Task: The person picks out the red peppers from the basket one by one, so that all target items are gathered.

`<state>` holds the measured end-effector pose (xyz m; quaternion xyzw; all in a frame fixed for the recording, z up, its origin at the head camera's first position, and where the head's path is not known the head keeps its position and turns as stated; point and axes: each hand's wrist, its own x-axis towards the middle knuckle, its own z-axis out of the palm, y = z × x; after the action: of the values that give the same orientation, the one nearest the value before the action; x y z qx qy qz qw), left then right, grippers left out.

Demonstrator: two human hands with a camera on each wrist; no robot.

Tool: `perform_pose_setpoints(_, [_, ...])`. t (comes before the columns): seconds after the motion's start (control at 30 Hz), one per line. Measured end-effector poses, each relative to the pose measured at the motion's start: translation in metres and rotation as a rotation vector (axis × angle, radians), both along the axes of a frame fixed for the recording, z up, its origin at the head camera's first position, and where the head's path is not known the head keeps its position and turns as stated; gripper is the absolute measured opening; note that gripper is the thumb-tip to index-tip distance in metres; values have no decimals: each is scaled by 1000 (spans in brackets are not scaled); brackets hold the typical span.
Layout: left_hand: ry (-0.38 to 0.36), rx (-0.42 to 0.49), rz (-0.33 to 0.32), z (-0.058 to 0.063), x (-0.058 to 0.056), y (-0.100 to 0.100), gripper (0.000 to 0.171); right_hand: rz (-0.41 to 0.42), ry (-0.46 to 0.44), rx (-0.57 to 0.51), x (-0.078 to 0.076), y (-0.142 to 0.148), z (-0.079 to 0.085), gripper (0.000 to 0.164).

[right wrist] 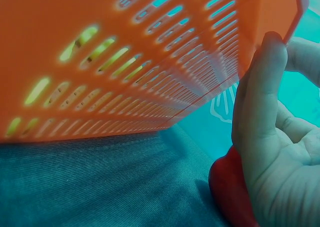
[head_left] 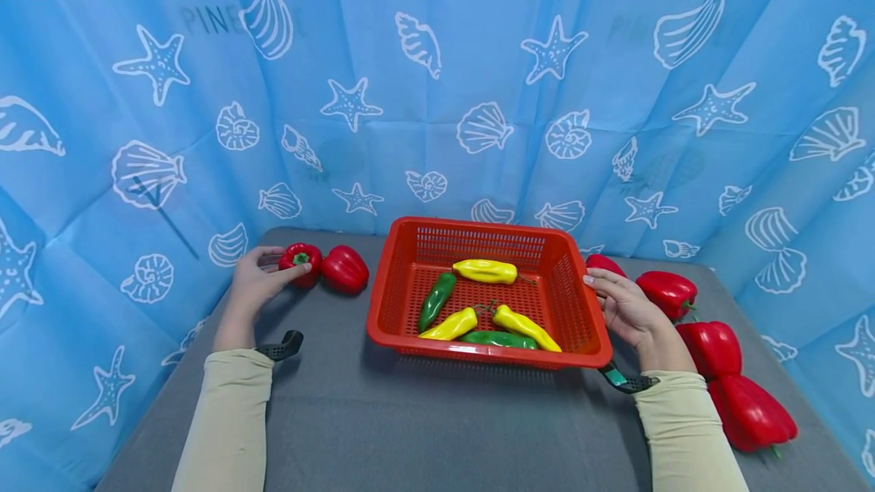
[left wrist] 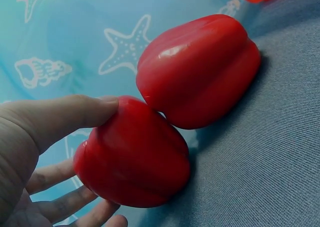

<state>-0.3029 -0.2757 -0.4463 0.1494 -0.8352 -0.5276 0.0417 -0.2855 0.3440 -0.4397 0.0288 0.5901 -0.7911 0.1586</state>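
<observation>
My left hand (head_left: pixel 260 283) holds a red bell pepper (head_left: pixel 301 264) at the table's far left, with the green stem facing up. In the left wrist view its thumb lies on the pepper's side and the other fingers are partly hidden behind it. A second red bell pepper (left wrist: pixel 200 72) lies against the first. On the other side, my right hand (head_left: pixel 632 310) grips the right rim of a red plastic basket (head_left: pixel 488 352). Inside the basket lie yellow peppers (head_left: pixel 485 272) and green peppers (head_left: pixel 436 301).
Several red bell peppers (head_left: pixel 752 412) lie along the right side of the grey table (head_left: pixel 437 431), one partly hidden behind the right hand. A blue curtain (head_left: pixel 437 97) with white shells and starfish hangs behind the table and at both sides.
</observation>
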Motion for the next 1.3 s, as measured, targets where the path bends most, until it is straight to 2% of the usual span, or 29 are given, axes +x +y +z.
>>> perform_pose_setpoints(0.33, [6,-18,-13,2,0,-1,89,-2,-2,-2,-1,-1,0,20])
perform_pose_setpoints(0.63, [-2,-46,-30,5,0,-4,88,-32,4,73,-2,-4,5,17])
perform_pose_setpoints(0.73, [17,-61,-41,7,1,-3,85,-32,5,93,-1,-4,8,16])
perform_pose_setpoints(0.9, [89,-110,-82,10,1,-2,78,-36,5,138,-1,-2,10,17])
perform_pose_setpoints(1.07, [127,-136,-94,16,4,2,76,-45,26,249,1,0,12,24])
perform_pose_setpoints(1.3, [172,-170,-127,29,6,11,73,-38,107,514,0,-1,14,46])
